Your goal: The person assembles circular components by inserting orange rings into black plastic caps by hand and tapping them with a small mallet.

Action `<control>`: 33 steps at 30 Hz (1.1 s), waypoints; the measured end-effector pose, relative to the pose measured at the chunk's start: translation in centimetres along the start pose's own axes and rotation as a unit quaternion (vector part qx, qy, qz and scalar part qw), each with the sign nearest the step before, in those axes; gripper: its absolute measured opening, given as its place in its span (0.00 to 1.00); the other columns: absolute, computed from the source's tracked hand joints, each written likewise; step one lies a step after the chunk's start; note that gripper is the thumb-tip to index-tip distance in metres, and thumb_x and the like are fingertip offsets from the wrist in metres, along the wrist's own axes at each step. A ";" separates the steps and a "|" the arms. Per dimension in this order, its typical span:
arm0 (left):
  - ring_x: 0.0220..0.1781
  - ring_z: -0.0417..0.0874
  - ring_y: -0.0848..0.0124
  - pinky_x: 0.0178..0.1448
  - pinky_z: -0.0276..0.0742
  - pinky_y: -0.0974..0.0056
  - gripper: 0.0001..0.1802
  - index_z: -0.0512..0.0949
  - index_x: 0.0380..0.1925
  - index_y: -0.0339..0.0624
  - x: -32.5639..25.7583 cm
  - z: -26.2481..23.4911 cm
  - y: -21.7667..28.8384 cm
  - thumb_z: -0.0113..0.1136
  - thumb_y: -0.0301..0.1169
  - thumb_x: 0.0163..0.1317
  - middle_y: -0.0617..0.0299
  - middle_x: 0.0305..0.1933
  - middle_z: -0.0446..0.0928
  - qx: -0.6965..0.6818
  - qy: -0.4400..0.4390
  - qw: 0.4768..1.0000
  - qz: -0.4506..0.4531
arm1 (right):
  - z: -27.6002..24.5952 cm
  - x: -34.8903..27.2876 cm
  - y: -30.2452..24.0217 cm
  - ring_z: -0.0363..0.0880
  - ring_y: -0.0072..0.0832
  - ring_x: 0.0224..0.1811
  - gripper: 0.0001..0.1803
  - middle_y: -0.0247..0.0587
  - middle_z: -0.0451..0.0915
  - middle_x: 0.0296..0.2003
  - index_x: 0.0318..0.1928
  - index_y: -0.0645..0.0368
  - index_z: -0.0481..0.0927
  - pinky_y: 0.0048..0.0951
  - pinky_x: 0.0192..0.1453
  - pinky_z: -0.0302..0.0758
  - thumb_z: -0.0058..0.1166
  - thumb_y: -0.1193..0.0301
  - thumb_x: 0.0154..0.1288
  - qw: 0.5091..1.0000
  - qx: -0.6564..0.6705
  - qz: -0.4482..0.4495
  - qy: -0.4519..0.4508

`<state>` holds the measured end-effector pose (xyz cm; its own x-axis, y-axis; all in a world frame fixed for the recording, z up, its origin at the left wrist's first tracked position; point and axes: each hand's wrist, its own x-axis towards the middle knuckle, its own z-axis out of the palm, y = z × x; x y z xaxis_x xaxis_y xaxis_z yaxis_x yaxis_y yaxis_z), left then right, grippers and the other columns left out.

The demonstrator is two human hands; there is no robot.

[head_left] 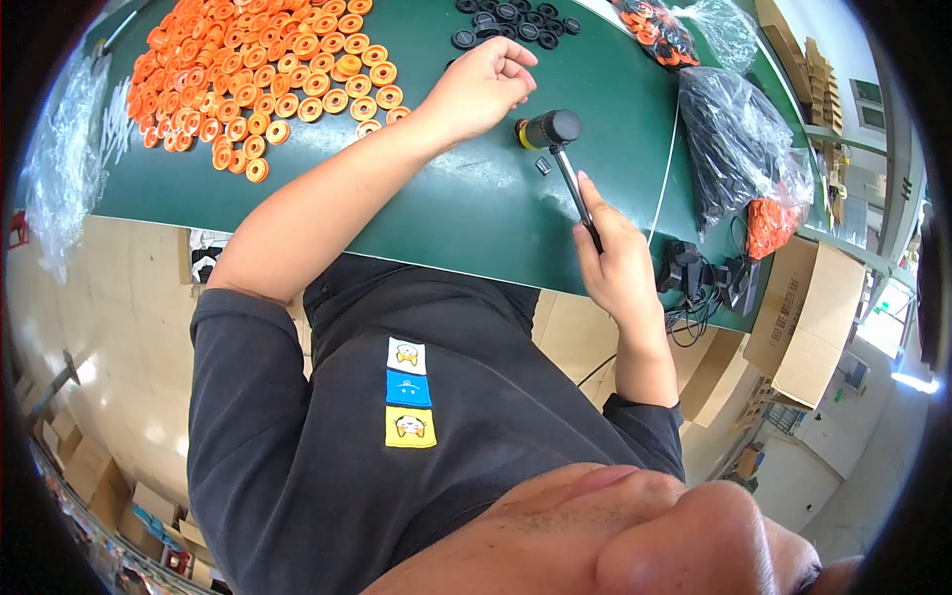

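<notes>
My right hand point(617, 253) is closed round the handle of a mallet point(573, 188). The mallet's head is black with a yellow band at one end, and it is over the green table point(436, 213). A small dark piece point(542, 167) lies just below the mallet head. My left hand point(481, 87) reaches over the table with loosely bent, parted fingers, and I see nothing in it. Black round caps point(511, 20) lie just beyond that hand. Many orange grooved wheels point(258, 69) are heaped to its left, some close to my left forearm.
Clear plastic bags point(67, 149) hang over the table's left end. A black plastic bag point(734, 149), a bag of orange and black parts point(654, 30) and a small orange bag point(772, 226) are at the right. Black adapters with cables point(686, 273) lie by the right edge, near a cardboard box point(818, 317).
</notes>
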<state>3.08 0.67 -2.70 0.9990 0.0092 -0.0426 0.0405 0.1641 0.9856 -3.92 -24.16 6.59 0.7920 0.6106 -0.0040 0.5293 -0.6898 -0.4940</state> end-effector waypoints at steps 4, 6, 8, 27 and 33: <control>0.44 0.80 0.74 0.49 0.78 0.68 0.16 0.73 0.55 0.36 0.1 0.0 0.2 0.55 0.25 0.67 0.63 0.44 0.79 -0.008 0.004 1.000 -0.004 | -0.5 -0.7 -0.5 0.82 0.54 0.41 0.31 0.59 0.83 0.43 0.69 0.62 0.70 0.43 0.47 0.78 0.55 0.81 0.64 0.998 0.034 0.043 0.024; 0.44 0.80 0.74 0.49 0.78 0.68 0.17 0.73 0.55 0.36 0.1 -0.1 0.1 0.55 0.24 0.67 0.62 0.44 0.79 0.001 0.007 1.000 -0.003 | 0.1 -0.6 -0.1 0.83 0.54 0.42 0.30 0.60 0.83 0.44 0.68 0.63 0.71 0.43 0.48 0.79 0.55 0.81 0.64 0.998 0.041 0.046 0.034; 0.44 0.80 0.74 0.49 0.78 0.68 0.18 0.72 0.55 0.36 0.2 0.1 0.0 0.55 0.23 0.66 0.62 0.45 0.79 0.007 0.002 1.000 -0.002 | 1.0 -0.3 0.6 0.84 0.52 0.42 0.30 0.60 0.83 0.44 0.68 0.63 0.72 0.41 0.48 0.79 0.56 0.81 0.63 1.000 -0.006 0.006 0.026; 0.41 0.83 0.62 0.48 0.81 0.60 0.12 0.79 0.41 0.38 -2.0 0.1 1.8 0.66 0.29 0.59 0.57 0.39 0.75 0.401 -0.092 0.888 0.205 | -1.8 5.6 8.6 0.75 0.47 0.57 0.22 0.49 0.78 0.53 0.55 0.58 0.81 0.43 0.64 0.71 0.59 0.80 0.58 0.969 -0.126 -0.043 0.210; 0.40 0.84 0.72 0.49 0.81 0.68 0.11 0.80 0.41 0.39 -0.8 -0.6 2.7 0.67 0.24 0.56 0.60 0.39 0.79 0.288 0.048 0.909 0.297 | 2.9 11.7 3.5 0.78 0.49 0.54 0.22 0.53 0.79 0.49 0.57 0.60 0.79 0.43 0.62 0.74 0.60 0.74 0.60 0.978 0.072 -0.138 0.136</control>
<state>2.35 1.68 -0.09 0.8421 0.0188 0.5390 -0.4766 -0.4415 0.7602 6.32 -18.25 2.30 0.6874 0.6261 0.3681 0.7012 -0.4400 -0.5609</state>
